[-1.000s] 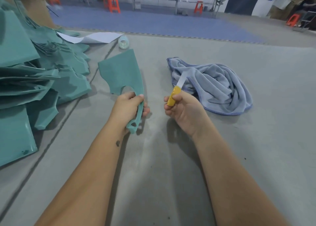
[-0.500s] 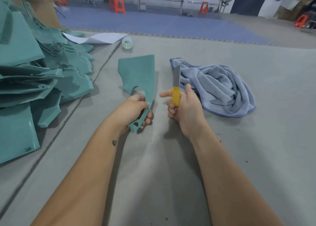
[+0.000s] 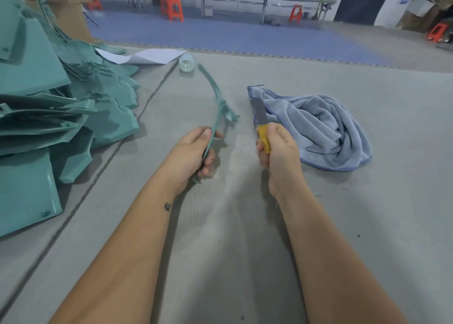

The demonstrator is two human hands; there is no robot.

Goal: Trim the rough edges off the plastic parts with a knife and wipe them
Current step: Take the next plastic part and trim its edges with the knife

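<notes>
My left hand (image 3: 193,152) grips the near end of a thin teal plastic part (image 3: 217,98), which stands edge-on to me above the grey table and curves away toward the far side. My right hand (image 3: 277,149) holds a knife (image 3: 260,117) by its yellow handle, blade pointing up and away. The blade is a little to the right of the part and apart from it. A crumpled light-blue towel (image 3: 318,127) lies on the table just right of the knife.
A big heap of teal plastic parts (image 3: 49,108) fills the table's left side. A white paper sheet (image 3: 144,56) and a roll of clear tape (image 3: 186,62) lie at the far edge. Beyond are blue floor mats, orange stools and long benches.
My left hand has turned the teal part from face-on to edge-on. The knife has stayed upright in my right hand, with the forefinger now curled round the handle.
</notes>
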